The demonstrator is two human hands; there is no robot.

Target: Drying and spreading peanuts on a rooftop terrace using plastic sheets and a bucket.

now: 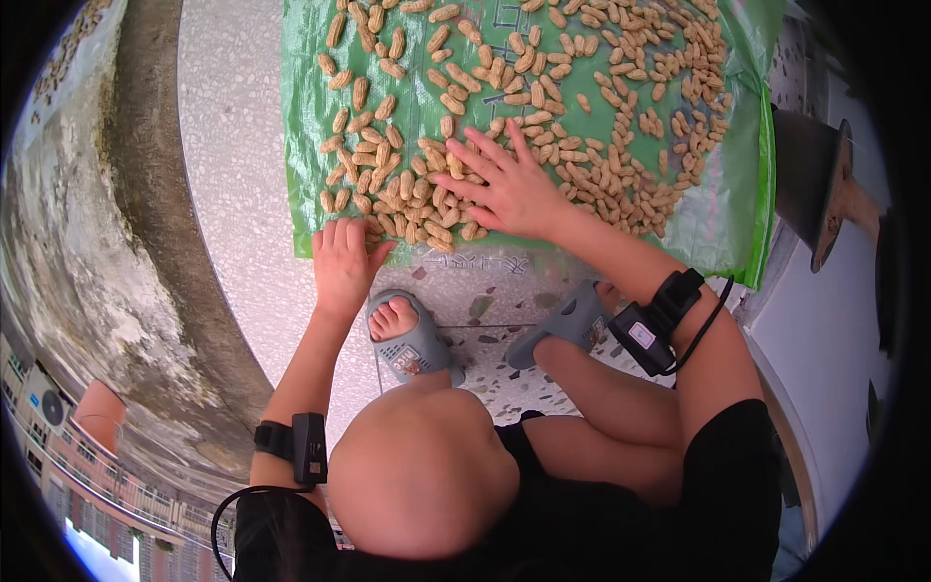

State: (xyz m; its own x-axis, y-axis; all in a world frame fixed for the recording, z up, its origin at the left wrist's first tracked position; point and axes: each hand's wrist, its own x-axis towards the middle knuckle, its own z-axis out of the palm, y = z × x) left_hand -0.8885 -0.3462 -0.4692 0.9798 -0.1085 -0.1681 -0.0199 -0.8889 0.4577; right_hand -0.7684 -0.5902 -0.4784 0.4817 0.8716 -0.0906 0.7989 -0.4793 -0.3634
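Unshelled peanuts (pixel 418 200) lie spread over a green woven plastic sack (pixel 320 94) laid flat before me, thickest towards its near edge and its right side. My left hand (pixel 343 254) rests at the sack's near left edge, its fingers curled down against the edge and the outermost peanuts; what lies beneath the fingers is hidden. Over the middle of the heap my right hand (pixel 509 185) is spread palm down, its fingertips touching several peanuts and its fingers apart.
My feet in grey slippers (pixel 414 353) stand on the speckled terrazzo floor (pixel 240 145) just below the sack. A weathered concrete ledge (pixel 138 240) runs along the left. A dark pot-like container (pixel 807 174) stands at the right, beside the sack.
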